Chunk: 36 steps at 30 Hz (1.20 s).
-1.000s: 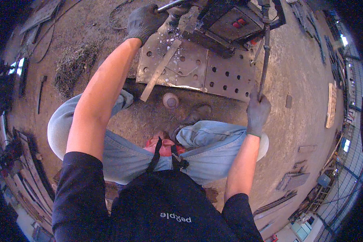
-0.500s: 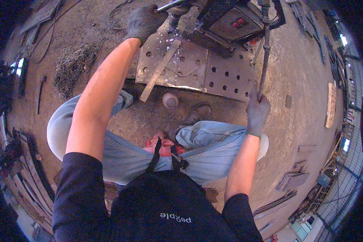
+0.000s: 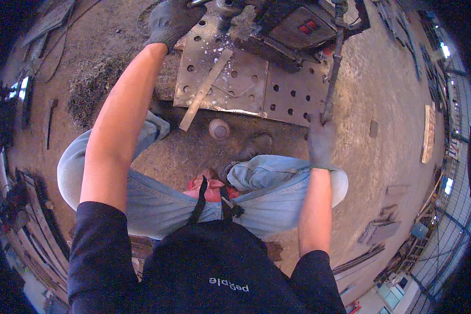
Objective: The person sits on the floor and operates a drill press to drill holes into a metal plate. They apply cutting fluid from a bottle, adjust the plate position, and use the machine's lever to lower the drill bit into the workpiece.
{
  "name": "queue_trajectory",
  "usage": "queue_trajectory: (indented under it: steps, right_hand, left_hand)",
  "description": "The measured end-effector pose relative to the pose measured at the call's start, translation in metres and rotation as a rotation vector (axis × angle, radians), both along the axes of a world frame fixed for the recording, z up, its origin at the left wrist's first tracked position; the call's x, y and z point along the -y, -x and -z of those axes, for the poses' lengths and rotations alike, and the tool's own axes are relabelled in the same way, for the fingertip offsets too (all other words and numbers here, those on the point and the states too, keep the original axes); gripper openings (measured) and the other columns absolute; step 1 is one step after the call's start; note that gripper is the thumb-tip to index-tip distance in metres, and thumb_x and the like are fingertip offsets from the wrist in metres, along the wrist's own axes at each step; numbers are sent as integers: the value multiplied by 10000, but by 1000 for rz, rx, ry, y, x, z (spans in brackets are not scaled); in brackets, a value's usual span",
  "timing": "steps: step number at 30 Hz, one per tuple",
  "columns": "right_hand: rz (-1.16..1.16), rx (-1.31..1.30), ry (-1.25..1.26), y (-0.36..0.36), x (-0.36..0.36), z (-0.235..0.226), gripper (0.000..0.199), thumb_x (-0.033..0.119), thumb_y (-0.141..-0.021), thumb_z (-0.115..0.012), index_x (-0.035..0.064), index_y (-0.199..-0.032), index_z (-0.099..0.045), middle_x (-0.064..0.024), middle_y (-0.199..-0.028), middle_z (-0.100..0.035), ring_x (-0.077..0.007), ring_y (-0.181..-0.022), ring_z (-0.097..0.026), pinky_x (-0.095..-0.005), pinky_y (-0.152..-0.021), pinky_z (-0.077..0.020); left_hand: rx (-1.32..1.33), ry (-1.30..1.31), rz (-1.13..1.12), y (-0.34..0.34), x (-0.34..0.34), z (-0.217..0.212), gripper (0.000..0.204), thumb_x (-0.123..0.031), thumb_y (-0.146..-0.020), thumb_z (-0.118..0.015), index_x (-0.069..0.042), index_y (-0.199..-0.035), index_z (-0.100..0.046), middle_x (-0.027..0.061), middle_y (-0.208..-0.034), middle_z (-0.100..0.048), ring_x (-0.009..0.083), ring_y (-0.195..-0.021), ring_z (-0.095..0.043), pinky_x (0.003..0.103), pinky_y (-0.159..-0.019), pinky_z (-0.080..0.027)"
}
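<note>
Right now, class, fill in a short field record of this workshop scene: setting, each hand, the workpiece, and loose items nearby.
Setting: dirt workshop floor, person crouched over the work
Left hand: dark glove, up at the dark drilling machine with red buttons
Right hand: dark glove, gripping the long thin metal lever
Workpiece: flat grey steel plate with rows of round holes, under the machine
Loose items: narrow flat metal strip lying slantwise on the plate; small round metal cap on the ground

Both hands wear dark grey gloves (image 3: 170, 21), the steel plate (image 3: 246, 78) is rust-brown with rows of round holes and white flecks, the machine (image 3: 298, 29) is black with red buttons, the jeans (image 3: 267, 193) are pale blue, and the apron (image 3: 214, 261) is black.
</note>
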State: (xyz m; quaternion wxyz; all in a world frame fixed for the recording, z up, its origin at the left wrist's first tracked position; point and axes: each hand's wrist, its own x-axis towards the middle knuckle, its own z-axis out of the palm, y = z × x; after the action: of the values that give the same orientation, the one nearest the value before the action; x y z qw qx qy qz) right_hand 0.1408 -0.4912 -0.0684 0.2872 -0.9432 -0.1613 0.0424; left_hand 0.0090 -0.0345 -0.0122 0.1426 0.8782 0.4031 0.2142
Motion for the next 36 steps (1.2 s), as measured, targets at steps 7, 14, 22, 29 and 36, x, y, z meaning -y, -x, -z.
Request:
queue_trajectory:
  steps: [7, 14, 22, 29, 36]
  right_hand:
    - [-81, -220, -10, 11, -19, 17, 431, 435, -1002, -613, 21, -1013, -731, -37, -666, -624, -132, -574, -561, -313, -520, -407]
    - [-124, -342, -60, 3, -25, 47, 402, 436, -1006, -572, 60, -934, -694, -9, -618, -579, -111, -544, -520, -302, -499, -368]
    - [32, -664, -178, 29, -54, -15, 385, 415, -1017, -570, 53, -958, -687, 20, -644, -527, -106, -502, -466, -311, -479, -350]
    - [-56, -372, -70, -6, -19, 52, 321, 377, -989, -637, 66, -922, -679, 15, -595, -507, -113, -457, -442, -311, -438, -324]
    - [-10, -314, -89, 4, -12, -1, 343, 389, -982, -655, 56, -905, -663, -5, -571, -513, -116, -431, -451, -306, -427, -312]
  left_hand:
    - [54, 3, 1, 11, 3, -39, 355, -449, -822, -706, -100, -860, -754, 229, -832, -701, 434, -810, -701, 502, -686, -545]
    - [-62, -83, 76, 8, -5, -64, 351, -445, -814, -705, -102, -868, -758, 211, -804, -703, 419, -754, -699, 503, -661, -528]
    - [-89, -8, 112, 12, -9, -67, 330, -454, -816, -702, -136, -882, -762, 191, -835, -717, 407, -786, -705, 517, -686, -524]
    - [48, -34, 145, 10, -13, -33, 308, -428, -803, -697, -132, -869, -753, 193, -792, -699, 401, -739, -695, 507, -665, -516]
    - [-27, 143, 137, 7, -4, -25, 314, -413, -791, -686, -112, -862, -743, 215, -803, -695, 406, -750, -697, 503, -683, -533]
